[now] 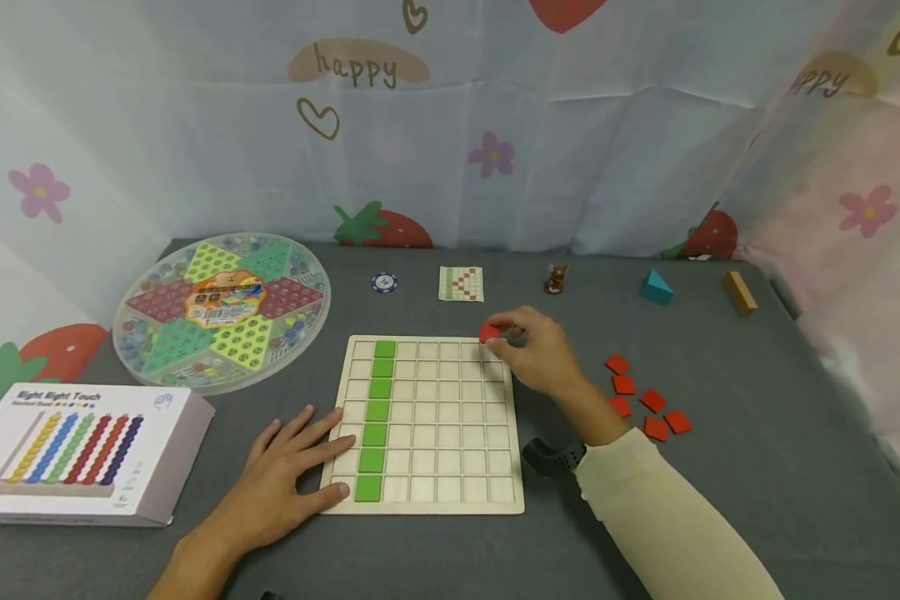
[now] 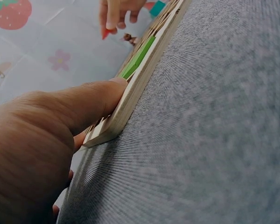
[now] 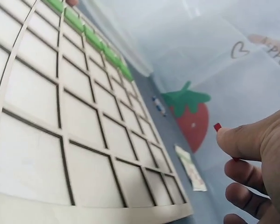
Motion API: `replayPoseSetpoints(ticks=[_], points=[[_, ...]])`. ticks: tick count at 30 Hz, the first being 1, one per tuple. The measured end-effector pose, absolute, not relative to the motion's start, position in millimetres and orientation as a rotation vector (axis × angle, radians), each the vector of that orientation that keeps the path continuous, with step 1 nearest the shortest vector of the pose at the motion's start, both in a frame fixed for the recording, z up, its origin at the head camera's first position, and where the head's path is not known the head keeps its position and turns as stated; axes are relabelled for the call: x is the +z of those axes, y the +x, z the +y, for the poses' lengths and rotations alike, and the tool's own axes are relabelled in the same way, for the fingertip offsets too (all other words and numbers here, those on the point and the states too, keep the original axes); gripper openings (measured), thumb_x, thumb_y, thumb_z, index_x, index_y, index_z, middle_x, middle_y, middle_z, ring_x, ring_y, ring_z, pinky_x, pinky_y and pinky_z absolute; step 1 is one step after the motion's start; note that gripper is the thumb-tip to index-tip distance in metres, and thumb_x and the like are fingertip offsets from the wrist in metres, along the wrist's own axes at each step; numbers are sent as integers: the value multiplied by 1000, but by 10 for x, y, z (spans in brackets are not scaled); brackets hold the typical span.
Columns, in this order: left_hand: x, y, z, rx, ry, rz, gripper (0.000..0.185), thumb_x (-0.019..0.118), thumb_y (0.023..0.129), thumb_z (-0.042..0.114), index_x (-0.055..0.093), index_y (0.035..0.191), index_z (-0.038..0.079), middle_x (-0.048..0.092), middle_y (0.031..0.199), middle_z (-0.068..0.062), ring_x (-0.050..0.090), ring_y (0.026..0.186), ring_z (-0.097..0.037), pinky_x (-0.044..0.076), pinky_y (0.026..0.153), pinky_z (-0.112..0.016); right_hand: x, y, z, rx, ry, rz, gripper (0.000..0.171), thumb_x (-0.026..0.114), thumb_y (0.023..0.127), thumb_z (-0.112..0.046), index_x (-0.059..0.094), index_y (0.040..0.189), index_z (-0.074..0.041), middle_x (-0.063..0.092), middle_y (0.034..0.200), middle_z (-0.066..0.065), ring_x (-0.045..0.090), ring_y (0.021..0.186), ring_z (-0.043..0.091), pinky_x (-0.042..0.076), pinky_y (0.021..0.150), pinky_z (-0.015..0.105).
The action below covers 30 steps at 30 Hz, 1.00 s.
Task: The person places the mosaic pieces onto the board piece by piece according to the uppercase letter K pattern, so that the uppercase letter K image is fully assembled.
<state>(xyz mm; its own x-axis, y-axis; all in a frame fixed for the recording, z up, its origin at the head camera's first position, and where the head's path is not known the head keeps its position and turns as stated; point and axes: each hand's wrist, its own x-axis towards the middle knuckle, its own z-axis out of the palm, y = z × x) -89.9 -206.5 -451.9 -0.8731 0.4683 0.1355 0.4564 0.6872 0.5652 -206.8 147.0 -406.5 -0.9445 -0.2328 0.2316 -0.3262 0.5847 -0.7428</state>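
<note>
A red square tile (image 1: 489, 332) is being pinched between the thumb and fingertips (image 3: 231, 140) of the right hand (image 1: 537, 348), and it is being held just above the far right corner of the wooden grid board (image 1: 450, 492), not yet seated in a cell. The other fingers of that hand are being kept loosely curled beneath the pinch. The left hand (image 1: 288, 475) is being laid flat on the grey table cover (image 1: 720, 517), fingers straight, with the fingertips (image 2: 113, 88) being pressed against the board's near left edge; nothing is being gripped by it. One column of the board, second from the left, is being occupied from far end to near end by green tiles (image 1: 375, 412); every other cell is being left bare. For the placement to be done well, in all likelihood the tile should be held level, squared to the cell walls and lowered straight into the recess, while the board is being steadied by the left fingertips so that it is not being pushed across the cloth. A loose group of further red tiles (image 1: 645, 400) is being kept to the right of the board, near the right forearm. A pattern card (image 1: 461, 283) is being displayed beyond the board's far edge.
</note>
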Motion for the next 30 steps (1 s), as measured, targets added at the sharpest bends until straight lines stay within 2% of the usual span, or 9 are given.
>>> replayPoseSetpoints(ticks=[8,11,16,20,27,30], points=[[-4527,-910,-2067,934,780,2870,56,69,87,47,60,135,21,38,151,-4,23,140,-36,8,105,-61,-4164,-2134,1403,1332,484,-2798,30,72,90,-13,68,118,-3,59,97,7,47,76,22,37,61,34],[-4525,-915,-2065,933,781,2868,56,69,87,47,60,135,21,38,151,-4,23,140,-36,8,105,-61,-4186,-2158,1380,1320,461,-2836,30,71,90,-15,69,118,-4,59,99,6,48,79,22,39,64,35],[-4520,-916,-2062,927,771,2866,56,69,86,47,60,135,21,38,151,-4,23,140,-36,8,105,-62,-4216,-2198,1332,1272,433,-2912,29,71,90,-16,70,117,-7,61,108,4,53,94,23,45,78,39],[-4518,-920,-2057,923,775,2869,56,69,87,48,60,135,22,38,151,-3,23,140,-36,8,105,-62,-4239,-2216,1299,1224,429,-2925,28,72,88,-14,71,115,-7,62,107,4,53,97,25,43,84,43],[-4525,-909,-2067,930,791,2883,55,70,86,46,61,135,21,39,150,-4,24,140,-36,9,105,-62,-4287,-2235,1255,1132,477,-2937,26,72,88,-15,72,112,-6,60,104,5,48,90,24,40,75,39],[-4533,-907,-2072,932,789,2885,55,69,87,46,61,135,21,39,150,-3,23,140,-36,9,105,-62,-4297,-2234,1232,1122,461,-2961,26,72,88,-15,72,113,-7,58,104,4,46,92,23,39,73,37]])
